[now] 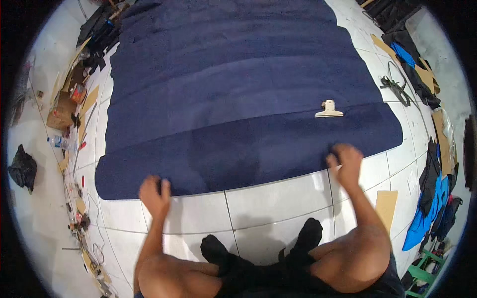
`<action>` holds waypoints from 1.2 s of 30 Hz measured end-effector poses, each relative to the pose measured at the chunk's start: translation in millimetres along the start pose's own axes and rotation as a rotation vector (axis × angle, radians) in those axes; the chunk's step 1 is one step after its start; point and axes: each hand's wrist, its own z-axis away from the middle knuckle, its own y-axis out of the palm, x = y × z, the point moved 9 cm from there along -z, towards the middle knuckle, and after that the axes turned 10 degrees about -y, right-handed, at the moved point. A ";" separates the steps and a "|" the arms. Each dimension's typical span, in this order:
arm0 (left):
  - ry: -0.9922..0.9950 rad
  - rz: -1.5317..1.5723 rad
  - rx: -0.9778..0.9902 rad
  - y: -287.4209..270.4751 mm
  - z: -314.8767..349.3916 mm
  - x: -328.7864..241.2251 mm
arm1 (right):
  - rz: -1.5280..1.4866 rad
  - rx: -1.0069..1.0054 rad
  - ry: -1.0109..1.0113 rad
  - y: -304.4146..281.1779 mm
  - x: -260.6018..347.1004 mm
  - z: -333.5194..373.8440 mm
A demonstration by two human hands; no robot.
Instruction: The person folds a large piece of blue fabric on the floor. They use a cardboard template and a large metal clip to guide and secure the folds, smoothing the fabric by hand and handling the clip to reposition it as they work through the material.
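A large sheet of dark navy cloth (258,87) lies spread over the floor ahead of me, with shallow ripples across it. Its near part forms a darker band (223,159), apparently a folded-over layer. At the left of the near edge, my left hand (155,196) rests on or just over the cloth, thumb and fingers apart. My right hand (348,164) is at the same edge farther right, fingers bent and apart from the thumb. Neither hand visibly pinches the fabric. A pale metal bulldog clip (329,109) sits on the band's upper edge, beyond my right hand.
White floor tiles (198,213) surround the cloth. Along the left wall are a cardboard box (63,110), a plastic bottle (60,143) and small clutter. To the right lie a tan card piece (386,209), black straps (396,89), blue fabric (422,221) and a green stool (425,270).
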 end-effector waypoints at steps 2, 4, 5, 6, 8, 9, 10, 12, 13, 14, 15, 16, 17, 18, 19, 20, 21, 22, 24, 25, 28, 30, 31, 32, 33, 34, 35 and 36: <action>-0.076 -0.080 0.247 51.1 45.4 1.4 | -0.066 0.012 -0.037 27.3 35.0 18.4; -0.139 -0.024 0.345 74.6 49.9 4.0 | -0.033 0.049 -0.038 55.7 33.0 21.1; -0.139 -0.025 0.344 80.0 48.2 5.1 | 0.007 0.087 -0.043 66.6 32.4 19.0; -0.128 -0.026 0.383 87.9 47.6 6.0 | 0.007 0.086 -0.044 72.9 30.8 17.3; -0.123 -0.030 0.412 97.4 47.4 11.1 | -0.093 0.137 0.000 87.7 27.8 9.2; -0.128 -0.062 0.419 99.9 49.8 16.1 | -0.098 0.132 -0.011 86.7 29.0 3.4; -0.136 -0.096 0.425 102.3 51.7 22.4 | -0.188 0.167 0.021 87.6 25.8 -0.1; -0.149 -0.028 0.447 103.8 47.7 26.7 | -0.353 0.152 0.049 89.5 16.8 0.4; -0.169 0.029 0.465 98.2 50.2 38.9 | -0.303 0.061 0.031 72.7 25.0 -4.9; -0.163 0.090 0.275 82.3 46.1 44.1 | -0.274 -0.116 0.079 55.2 10.9 3.5; -0.322 0.208 0.142 67.2 38.9 50.0 | -0.313 -0.214 0.278 51.2 -22.9 29.4; -0.461 0.338 0.002 54.9 30.3 50.7 | -0.339 -0.391 0.494 59.3 -82.4 80.4; -0.667 0.269 -0.151 44.7 37.8 87.1 | -0.422 -0.413 0.734 56.9 -87.3 93.5; -0.860 0.228 -0.306 37.2 46.7 128.7 | -0.791 -0.196 1.139 97.6 -116.0 126.2; -0.884 0.194 -0.361 24.7 47.4 164.0 | -1.010 -0.110 1.193 111.0 -105.2 117.6; -1.153 0.704 -0.200 49.8 60.3 207.9 | -1.215 -0.015 1.247 126.8 -93.5 109.5; -1.350 1.263 0.025 88.9 63.1 207.7 | -1.356 -0.196 1.231 139.7 -108.5 108.4; -1.351 1.273 0.007 91.7 58.5 213.6 | -1.493 -0.380 1.205 151.1 -126.1 103.4; -1.445 1.340 -0.045 96.7 63.9 221.4 | -1.504 -0.381 1.234 176.8 -157.0 104.0; -1.440 1.388 0.002 104.5 67.1 221.6 | -1.603 -0.426 1.157 183.6 -183.9 108.8; -1.309 1.564 -0.061 90.9 93.8 192.5 | -1.728 -0.427 1.141 187.4 -195.1 144.5; -1.273 1.726 -0.114 78.6 133.2 200.9 | -1.647 -0.402 1.236 188.9 -186.6 177.2; -1.289 1.848 -0.168 99.0 128.6 184.8 | -1.159 -0.267 0.847 139.4 -237.3 222.7; -1.290 1.764 -0.278 57.0 152.9 221.3 | -1.357 -0.183 1.161 172.2 -190.2 214.8; -1.335 1.699 -0.327 48.2 162.0 242.4 | -1.151 -0.184 1.397 159.4 -207.5 242.3; -1.381 1.618 -0.380 34.5 175.0 263.5 | -1.137 -0.159 1.398 150.9 -211.9 247.4; -1.400 1.557 -0.442 22.1 178.7 280.8 | -1.194 -0.006 1.380 154.0 -208.5 247.3; -1.410 1.499 -0.497 10.7 180.1 298.2 | -1.249 0.140 1.360 160.9 -203.1 247.2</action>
